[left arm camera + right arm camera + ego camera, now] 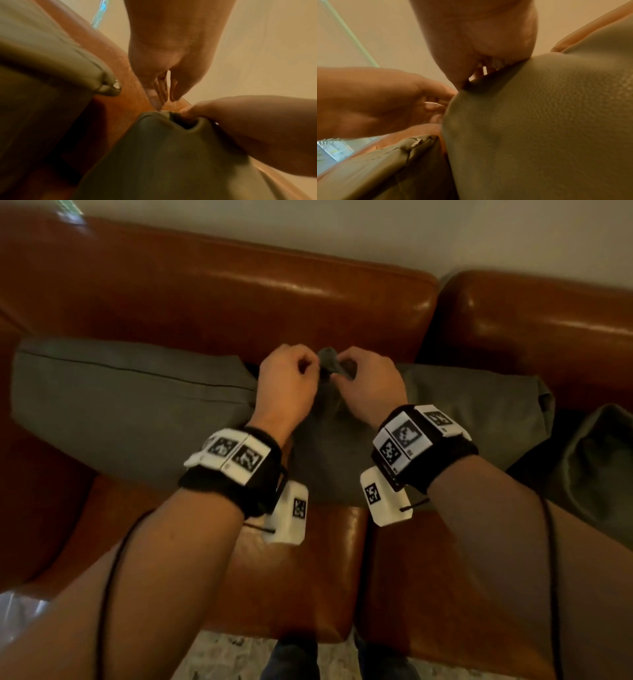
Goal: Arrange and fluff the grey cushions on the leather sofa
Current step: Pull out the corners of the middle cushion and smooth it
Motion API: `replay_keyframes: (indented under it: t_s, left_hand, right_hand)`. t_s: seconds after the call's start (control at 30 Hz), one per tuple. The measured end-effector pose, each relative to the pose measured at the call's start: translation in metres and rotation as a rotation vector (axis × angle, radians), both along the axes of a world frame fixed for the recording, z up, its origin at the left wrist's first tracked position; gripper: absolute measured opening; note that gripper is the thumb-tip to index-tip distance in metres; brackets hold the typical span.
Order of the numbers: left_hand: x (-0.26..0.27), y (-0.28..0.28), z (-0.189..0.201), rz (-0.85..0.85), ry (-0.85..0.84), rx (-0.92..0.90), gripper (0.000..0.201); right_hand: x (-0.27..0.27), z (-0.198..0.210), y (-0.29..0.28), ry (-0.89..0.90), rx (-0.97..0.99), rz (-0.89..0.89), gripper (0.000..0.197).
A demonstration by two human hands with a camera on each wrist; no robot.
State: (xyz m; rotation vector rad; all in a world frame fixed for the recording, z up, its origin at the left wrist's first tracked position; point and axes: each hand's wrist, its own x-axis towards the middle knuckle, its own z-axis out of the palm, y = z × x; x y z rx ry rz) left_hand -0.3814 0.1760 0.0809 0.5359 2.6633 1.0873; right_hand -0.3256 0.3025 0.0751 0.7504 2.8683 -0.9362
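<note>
**Pinching the corner of the middle cushion**

Pinching a raised corner of the middle grey cushion (pixel 455 419), both hands met at its upper left tip, close against the backrest of the leather sofa (pixel 219 285). The left hand (pixel 286 386) had its fingers curled, thumb and fingertips closed on the fabric; the right hand (pixel 371 386) gripped the same bunched corner from the other side. That cushion lay on the seat, leaning toward the backrest, with its bulk spreading out below and to the right of the hands. A second grey cushion (pixel 120 409) lay just to the left, its near end touching or slightly tucked behind the left wrist — which of the two could not be told. A third grey cushion (pixel 596 474) sat at the right edge, partly cut off.

From the left wrist, the fabric corner (pixel 164 115) showed puckered between the fingertips of both hands, a detail the head view blurred. The right wrist view alone showed a metal zip pull (pixel 416 142) at the corner of the neighbouring cushion — and the pebbled weave of the held one (pixel 547 121).
</note>
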Motion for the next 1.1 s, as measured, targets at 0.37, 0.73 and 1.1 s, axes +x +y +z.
replay_keyframes:
  t_s: [0.37,0.73,1.1]
  left_hand:
    - [-0.012,0.012,-0.031,-0.162,0.106,-0.217,0.023]
    - [-0.003,0.009,-0.039,-0.116,0.089,-0.057,0.012]
    - [-0.019,-0.004,-0.026,-0.003,0.034,-0.025,0.008]
  right_hand:
    - [0.02,0.007,-0.004,0.04,-0.094,-0.025,0.028]
    - [-0.035,0.047,-0.002,-0.31,0.12,0.194,0.025]
    - [-0.04,0.059,0.023,-0.372,0.007,0.113,0.021]
